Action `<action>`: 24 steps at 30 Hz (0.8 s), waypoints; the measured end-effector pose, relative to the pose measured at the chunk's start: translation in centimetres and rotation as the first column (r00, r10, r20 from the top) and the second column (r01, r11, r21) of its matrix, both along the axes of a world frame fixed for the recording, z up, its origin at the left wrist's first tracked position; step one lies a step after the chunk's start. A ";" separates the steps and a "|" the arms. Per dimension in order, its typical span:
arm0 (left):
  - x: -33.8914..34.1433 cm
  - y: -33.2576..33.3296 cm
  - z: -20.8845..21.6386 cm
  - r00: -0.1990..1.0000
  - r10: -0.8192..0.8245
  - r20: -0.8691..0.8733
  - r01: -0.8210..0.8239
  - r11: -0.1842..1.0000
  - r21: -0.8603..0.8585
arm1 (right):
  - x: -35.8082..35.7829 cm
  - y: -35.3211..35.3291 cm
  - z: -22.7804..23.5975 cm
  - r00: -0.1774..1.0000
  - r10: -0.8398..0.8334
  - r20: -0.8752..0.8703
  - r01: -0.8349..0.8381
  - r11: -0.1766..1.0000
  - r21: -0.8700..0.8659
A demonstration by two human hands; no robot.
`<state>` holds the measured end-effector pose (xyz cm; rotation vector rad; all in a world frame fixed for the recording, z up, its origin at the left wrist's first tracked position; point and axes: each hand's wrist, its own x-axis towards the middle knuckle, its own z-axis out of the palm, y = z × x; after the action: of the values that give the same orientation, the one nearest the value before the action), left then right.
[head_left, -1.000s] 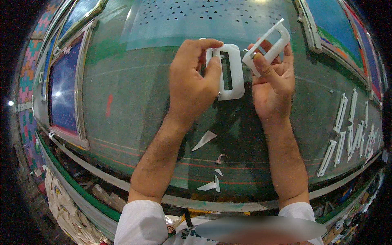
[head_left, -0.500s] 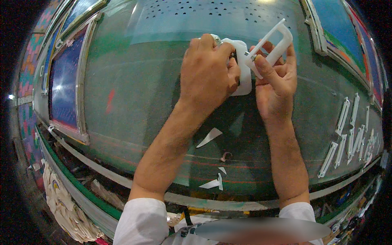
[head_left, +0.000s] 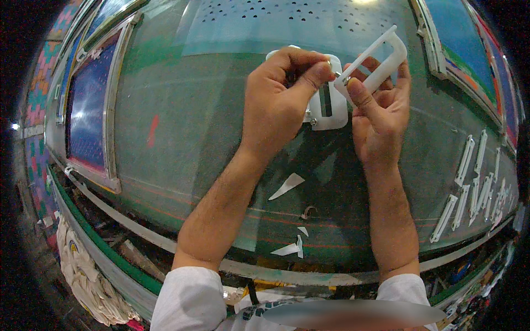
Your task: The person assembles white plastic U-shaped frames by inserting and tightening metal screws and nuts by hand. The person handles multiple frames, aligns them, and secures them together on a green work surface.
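Observation:
My right hand (head_left: 382, 118) grips a white plastic frame (head_left: 386, 65), a long loop tilted up to the right, its thumb pressed near the lower end. A small metal bolt (head_left: 346, 80) shows at that end. Thumb and forefinger of my left hand (head_left: 276, 105) pinch a small metal fastener (head_left: 330, 63) right beside the bolt; whether the two touch is hard to tell. Beneath, a second white slotted plastic piece (head_left: 337, 118) lies on the dark green table (head_left: 182, 121), partly covered by my left hand. Metal hardware (head_left: 313, 121) sits at its lower corner.
White scraps (head_left: 287, 186) and a small curled piece (head_left: 309, 212) lie nearer me. Several narrow white strips (head_left: 443, 218) are laid out at right. A framed screen (head_left: 88, 110) stands left, another frame (head_left: 433, 44) far right. Pale cloth (head_left: 83, 276) hangs below the table edge.
My left hand has turned and moved its fingertips right, to the end of the held frame, uncovering more of the piece beneath. My right hand has shifted slightly right with the frame.

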<state>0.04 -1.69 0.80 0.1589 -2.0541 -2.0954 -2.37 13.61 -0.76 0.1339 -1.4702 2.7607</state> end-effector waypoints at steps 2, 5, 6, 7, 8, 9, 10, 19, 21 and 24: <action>0.2 0.1 0.2 0.999 -0.026 0.023 0.024 0.997 0.066 | 0.0 0.0 0.1 1.000 0.002 -0.010 -0.002 1.000 0.010; 0.2 0.3 0.3 0.996 -0.053 0.073 0.044 0.991 0.125 | 0.0 0.1 0.1 1.000 -0.018 -0.022 0.019 0.999 0.045; 0.2 0.3 0.3 0.994 -0.056 0.098 0.042 0.989 0.142 | 0.0 0.1 0.1 0.999 -0.024 -0.039 0.027 0.996 0.085; 0.2 0.3 0.3 0.993 -0.063 0.100 0.047 0.986 0.161 | 0.0 0.1 0.1 0.998 -0.027 -0.053 0.033 0.992 0.121; 0.2 0.3 0.2 0.992 -0.068 0.109 0.047 0.982 0.185 | -0.1 0.1 0.1 0.998 -0.027 -0.059 0.033 0.994 0.105; 0.3 0.3 0.2 0.991 -0.075 0.114 0.049 0.976 0.211 | -0.1 0.1 0.1 0.998 -0.025 -0.063 0.030 0.996 0.085; 0.3 0.2 0.1 0.989 -0.082 0.119 0.052 0.970 0.237 | -0.1 0.1 0.1 0.998 -0.024 -0.062 0.027 0.998 0.062; 0.0 -0.2 -0.8 0.989 -0.136 0.053 0.110 0.933 0.341 | 0.0 0.1 0.1 0.998 -0.025 -0.054 0.029 0.997 0.072; 0.2 -0.6 -0.8 0.983 -0.159 0.094 0.115 0.925 0.361 | 0.0 0.1 0.1 0.998 -0.020 -0.068 0.025 0.996 0.085; 0.0 -0.8 -0.9 0.976 -0.160 0.147 0.103 0.937 0.335 | 0.1 0.1 0.1 0.998 -0.026 -0.064 0.032 0.996 0.088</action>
<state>0.07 -2.47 -0.09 0.2666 -1.8322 -2.5799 -2.32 13.67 -0.68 0.1973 -1.5668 2.6434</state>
